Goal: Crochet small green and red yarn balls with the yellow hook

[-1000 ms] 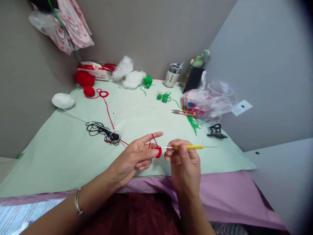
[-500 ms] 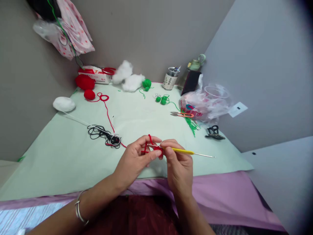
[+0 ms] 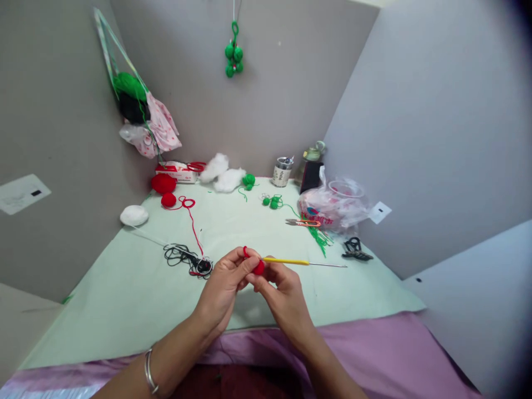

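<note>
My left hand (image 3: pixel 224 282) is closed on a small rounded red crochet piece (image 3: pixel 258 268), pinched between thumb and fingers. A loop of red yarn (image 3: pixel 246 252) stands up over the left forefinger. My right hand (image 3: pixel 282 285) is closed too, its thumb reaching under the piece. Over the right fingers lies a crochet hook (image 3: pixel 286 261) with a yellow handle, its bare metal end pointing right. The hook's other end is hidden at the piece and fingers. Both hands are close together above the front of the table.
On the pale green tablecloth (image 3: pixel 166 310) lie tangled black yarn (image 3: pixel 183 257), red yarn balls (image 3: pixel 163 183), a white ball (image 3: pixel 133 215), stuffing (image 3: pixel 230 180), green balls (image 3: pixel 270 203) and orange snips (image 3: pixel 303 223). A plastic bag (image 3: pixel 334 208) and a black claw clip (image 3: pixel 356 249) are at right.
The view has tilted up, showing more wall and a hanging green ornament. My right thumb has moved from the hook's handle to below the red piece. The hook's left tip is now hidden.
</note>
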Tool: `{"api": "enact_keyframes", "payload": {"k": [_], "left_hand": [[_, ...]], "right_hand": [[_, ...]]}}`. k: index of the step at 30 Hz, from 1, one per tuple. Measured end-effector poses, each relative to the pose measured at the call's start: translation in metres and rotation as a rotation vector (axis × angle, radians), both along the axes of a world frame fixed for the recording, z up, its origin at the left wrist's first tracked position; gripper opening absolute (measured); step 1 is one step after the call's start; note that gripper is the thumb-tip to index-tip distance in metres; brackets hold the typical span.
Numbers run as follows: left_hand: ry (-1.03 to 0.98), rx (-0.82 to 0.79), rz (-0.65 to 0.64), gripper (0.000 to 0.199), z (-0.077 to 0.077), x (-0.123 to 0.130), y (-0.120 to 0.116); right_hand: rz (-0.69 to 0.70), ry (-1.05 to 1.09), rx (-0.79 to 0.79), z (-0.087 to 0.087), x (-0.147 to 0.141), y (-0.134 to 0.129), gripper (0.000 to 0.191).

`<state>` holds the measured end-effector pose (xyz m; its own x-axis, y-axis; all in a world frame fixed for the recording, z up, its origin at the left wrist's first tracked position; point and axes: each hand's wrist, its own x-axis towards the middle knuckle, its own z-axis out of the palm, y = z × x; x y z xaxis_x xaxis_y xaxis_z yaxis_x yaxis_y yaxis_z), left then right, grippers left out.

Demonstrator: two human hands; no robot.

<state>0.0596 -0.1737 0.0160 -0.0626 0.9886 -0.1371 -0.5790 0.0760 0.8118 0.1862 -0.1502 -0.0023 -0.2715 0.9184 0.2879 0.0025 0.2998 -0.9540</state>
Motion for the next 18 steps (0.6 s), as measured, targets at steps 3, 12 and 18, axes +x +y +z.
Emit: {"api": "enact_keyframes", "payload": {"k": [3,12,18], "left_hand": [[-0.039,0.008,0.002,0.033,0.001,-0.003,0.001],[-0.13,-0.041,-0.134,0.042,0.012,-0.013,0.015],[-0.176,0.017,-0.142,0.041,0.026,-0.021,0.014]], "right_hand": [[0.064,0.114,-0.109,0.001,-0.002,0.003,0.022],[0.173,0.011,-0.144,0.022,0.022,0.021,0.019],[0.257,0.298,-0.314,0.025,0.027,0.022,0.033]]}}
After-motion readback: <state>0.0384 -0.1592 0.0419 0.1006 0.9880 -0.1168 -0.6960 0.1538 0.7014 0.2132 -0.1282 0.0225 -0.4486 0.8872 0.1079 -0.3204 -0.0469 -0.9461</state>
